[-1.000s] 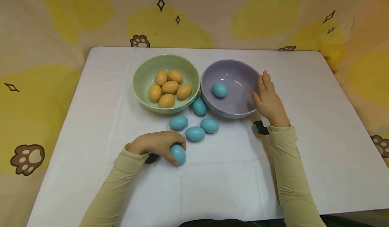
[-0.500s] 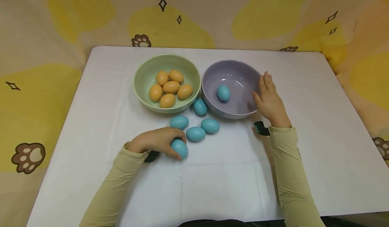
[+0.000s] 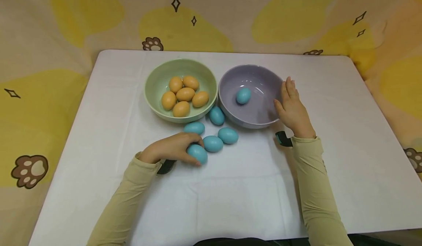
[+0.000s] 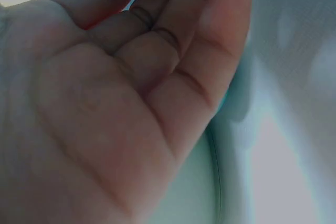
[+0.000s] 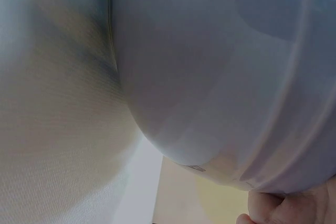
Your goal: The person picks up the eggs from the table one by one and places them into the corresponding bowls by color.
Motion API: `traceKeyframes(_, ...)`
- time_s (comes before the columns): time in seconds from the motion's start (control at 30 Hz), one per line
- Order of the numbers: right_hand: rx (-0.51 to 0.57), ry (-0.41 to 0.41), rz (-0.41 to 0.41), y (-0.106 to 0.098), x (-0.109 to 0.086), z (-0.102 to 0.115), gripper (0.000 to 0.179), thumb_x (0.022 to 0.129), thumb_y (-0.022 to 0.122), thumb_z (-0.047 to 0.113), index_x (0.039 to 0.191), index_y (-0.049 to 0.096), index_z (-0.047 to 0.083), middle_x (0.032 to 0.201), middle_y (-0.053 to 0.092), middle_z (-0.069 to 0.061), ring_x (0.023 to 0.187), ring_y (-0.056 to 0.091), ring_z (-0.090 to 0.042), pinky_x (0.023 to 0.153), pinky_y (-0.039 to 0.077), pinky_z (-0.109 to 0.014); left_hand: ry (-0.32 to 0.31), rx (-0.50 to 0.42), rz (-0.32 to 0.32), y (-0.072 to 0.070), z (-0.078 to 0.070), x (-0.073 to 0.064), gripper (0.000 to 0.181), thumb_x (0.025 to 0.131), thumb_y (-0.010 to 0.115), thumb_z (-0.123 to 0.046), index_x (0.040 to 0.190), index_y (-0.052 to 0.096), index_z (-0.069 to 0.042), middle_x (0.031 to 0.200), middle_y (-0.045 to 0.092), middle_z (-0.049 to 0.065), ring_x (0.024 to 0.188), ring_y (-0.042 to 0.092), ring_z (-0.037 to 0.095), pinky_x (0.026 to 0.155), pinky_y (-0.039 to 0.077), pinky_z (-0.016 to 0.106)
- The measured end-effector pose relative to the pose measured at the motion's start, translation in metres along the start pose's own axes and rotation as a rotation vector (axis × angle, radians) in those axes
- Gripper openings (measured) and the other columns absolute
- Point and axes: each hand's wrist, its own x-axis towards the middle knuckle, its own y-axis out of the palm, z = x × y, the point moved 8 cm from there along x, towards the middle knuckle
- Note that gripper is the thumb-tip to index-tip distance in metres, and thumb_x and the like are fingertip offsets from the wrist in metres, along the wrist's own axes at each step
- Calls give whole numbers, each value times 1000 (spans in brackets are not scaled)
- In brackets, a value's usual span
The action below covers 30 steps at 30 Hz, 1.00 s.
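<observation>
Between thumb and fingers, my left hand [image 3: 173, 148] holds a blue egg [image 3: 197, 154] just above or on the tabletop; the egg's edge shows at the top of the left wrist view. My right hand [image 3: 294, 112] rests with fairly straight fingers against the right side of the purple bowl [image 3: 248, 123], whose outer wall fills much of the right wrist view. One blue egg [image 3: 243, 96] lies inside that bowl. Several more blue eggs [image 3: 228, 135] lie on the table beside the left hand, one of them tucked between the bowls.
A green bowl [image 3: 150, 92] with several orange-yellow eggs [image 3: 185, 94] stands left of the purple one, close against it. A white cloth covers the table [image 3: 237, 202]. A patterned yellow curtain [image 3: 211, 26] hangs behind and at both sides.
My left hand has moved slightly away from me and to the right with its blue egg. The egg inside the purple bowl has rolled a little right. The right hand stays put.
</observation>
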Motion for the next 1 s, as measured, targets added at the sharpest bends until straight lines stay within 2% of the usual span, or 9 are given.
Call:
traceKeyframes(0.23, 3, 4, 5, 1, 0, -1, 65, 100, 37, 20, 146, 6, -14, 156, -6, -23, 144, -7, -33, 114, 1, -44, 11, -12, -25, -5, -2, 1, 35, 74, 82, -27, 99, 63, -10, 93, 58, -6, 85, 51, 11, 82, 44, 29)
traceKeyframes(0.53, 6, 8, 4, 1, 0, -3, 65, 100, 38, 21, 146, 7, -13, 156, -6, -22, 144, -8, -31, 114, 1, -43, 43, -25, -61, -14, -10, 4, 36, 74, 82, -27, 99, 63, -11, 91, 56, -7, 88, 51, 11, 84, 42, 31)
traceKeyframes(0.87, 8, -1, -6, 1, 0, -2, 65, 100, 38, 20, 145, 8, -15, 156, -5, -24, 144, -8, -32, 114, 0, -42, 95, -22, -166, -30, -24, 18, 39, 74, 83, -27, 104, 63, -11, 103, 61, -3, 95, 54, 12, 87, 44, 33)
traceKeyframes(1.0, 7, -4, -9, 1, 0, -2, 65, 99, 39, 20, 145, 8, -15, 156, -5, -24, 144, -8, -31, 114, 0, -42, 107, -53, -216, -35, -27, 23, 42, 74, 83, -25, 107, 63, -9, 106, 61, -1, 98, 54, 13, 88, 43, 32)
